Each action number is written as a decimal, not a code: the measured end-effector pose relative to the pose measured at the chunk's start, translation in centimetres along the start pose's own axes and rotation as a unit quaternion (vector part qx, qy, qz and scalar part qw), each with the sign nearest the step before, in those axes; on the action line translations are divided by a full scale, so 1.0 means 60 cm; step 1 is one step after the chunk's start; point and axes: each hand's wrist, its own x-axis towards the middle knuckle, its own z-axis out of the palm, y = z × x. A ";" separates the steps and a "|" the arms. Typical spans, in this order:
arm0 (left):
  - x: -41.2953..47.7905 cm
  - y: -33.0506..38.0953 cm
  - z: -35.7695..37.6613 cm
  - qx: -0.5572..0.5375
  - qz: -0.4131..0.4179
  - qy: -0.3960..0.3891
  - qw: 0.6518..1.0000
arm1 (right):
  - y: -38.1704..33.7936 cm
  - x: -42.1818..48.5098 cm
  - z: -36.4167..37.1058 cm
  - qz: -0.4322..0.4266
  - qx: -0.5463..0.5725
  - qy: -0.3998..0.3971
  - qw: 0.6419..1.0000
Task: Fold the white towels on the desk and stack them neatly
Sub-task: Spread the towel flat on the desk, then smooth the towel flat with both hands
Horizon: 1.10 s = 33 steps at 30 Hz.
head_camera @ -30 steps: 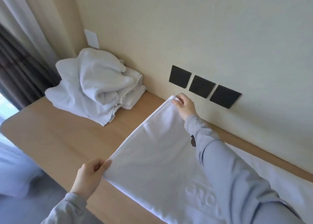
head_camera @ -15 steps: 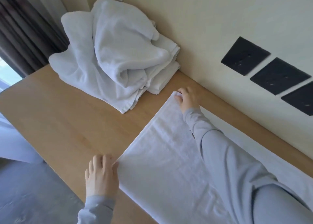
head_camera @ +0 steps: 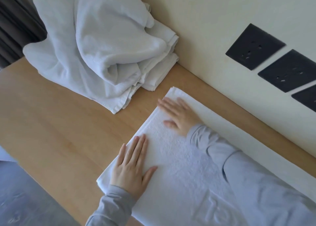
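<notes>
A white towel (head_camera: 174,159) lies flat on the wooden desk (head_camera: 59,123), folded lengthwise, its short end toward the left. My left hand (head_camera: 131,167) presses flat on the towel's near corner, fingers straight. My right hand (head_camera: 177,114) lies flat near the far corner, fingers spread. Both sleeves are light grey. At the desk's back left sits a rumpled heap of white towels (head_camera: 95,43), resting partly on folded ones against the wall.
The cream wall (head_camera: 213,20) runs along the desk's far edge and carries three black socket plates (head_camera: 254,46). Dark curtains (head_camera: 15,20) hang at the left. The desk's near edge drops to a grey floor (head_camera: 25,200).
Both hands let go of the towel's left end, which came down onto the desk. They now lie flat on it, and the view has moved closer.
</notes>
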 end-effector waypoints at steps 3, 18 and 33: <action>0.003 -0.001 0.005 -0.001 -0.009 0.011 1.000 | 0.055 0.015 0.000 0.070 -0.020 -0.011 0.997; 0.007 -0.004 0.007 0.020 -0.018 0.025 0.999 | -0.143 -0.185 0.033 0.020 0.030 0.016 0.999; -0.006 0.075 0.005 -0.017 0.008 0.045 0.999 | -0.153 -0.255 0.021 0.285 0.061 0.117 0.949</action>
